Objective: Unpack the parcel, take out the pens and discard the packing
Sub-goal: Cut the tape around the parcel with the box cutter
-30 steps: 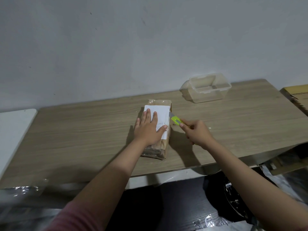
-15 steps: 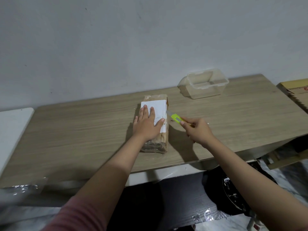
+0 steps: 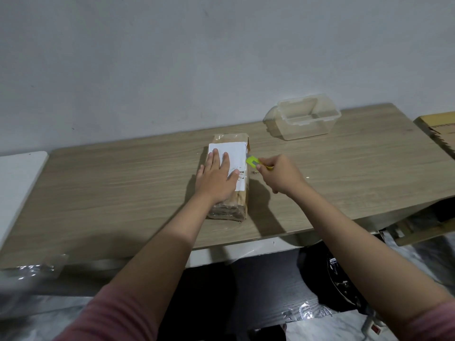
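I can't see the knife's [image 3: 253,161] blade tip; it is hidden by the parcel [image 3: 230,193]. My left hand [image 3: 218,179] covers part of the label [image 3: 234,153]. The box [image 3: 440,130] is cut off.

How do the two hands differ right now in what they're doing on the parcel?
The left hand lies flat with straight fingers on top of the parcel, pressing on its white label; the right hand is curled round a yellow-green cutter. The left hand rests on the parcel's top; the right hand is beside its right edge, with the cutter's tip at that edge. Both reach over the wooden table.
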`<state>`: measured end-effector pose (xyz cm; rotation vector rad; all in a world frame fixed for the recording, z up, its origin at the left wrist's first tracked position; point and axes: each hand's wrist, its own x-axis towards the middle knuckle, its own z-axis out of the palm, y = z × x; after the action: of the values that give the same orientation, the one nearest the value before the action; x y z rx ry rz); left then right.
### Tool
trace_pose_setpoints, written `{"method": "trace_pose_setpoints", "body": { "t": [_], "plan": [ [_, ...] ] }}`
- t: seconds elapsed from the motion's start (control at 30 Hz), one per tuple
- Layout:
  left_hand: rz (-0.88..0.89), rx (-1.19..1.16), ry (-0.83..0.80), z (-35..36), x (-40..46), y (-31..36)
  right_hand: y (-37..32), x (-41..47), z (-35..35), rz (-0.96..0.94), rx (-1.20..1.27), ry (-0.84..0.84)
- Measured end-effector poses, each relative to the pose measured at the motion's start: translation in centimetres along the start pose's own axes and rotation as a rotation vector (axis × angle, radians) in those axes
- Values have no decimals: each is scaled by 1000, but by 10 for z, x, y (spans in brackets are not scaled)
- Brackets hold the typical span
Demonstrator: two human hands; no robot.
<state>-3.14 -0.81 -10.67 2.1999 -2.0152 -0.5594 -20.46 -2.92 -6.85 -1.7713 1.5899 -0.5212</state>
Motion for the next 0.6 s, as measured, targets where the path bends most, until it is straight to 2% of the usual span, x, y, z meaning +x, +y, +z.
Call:
{"method": "trace_pose_setpoints", "body": {
  "t": [0.27,0.6],
  "plan": [
    [-39,24,11,1,2,5,8,-10,-12,-41,-1,-121],
    [-31,14,13,0,1,7,22,-40,-9,-79,-11,-121]
  ]
}}
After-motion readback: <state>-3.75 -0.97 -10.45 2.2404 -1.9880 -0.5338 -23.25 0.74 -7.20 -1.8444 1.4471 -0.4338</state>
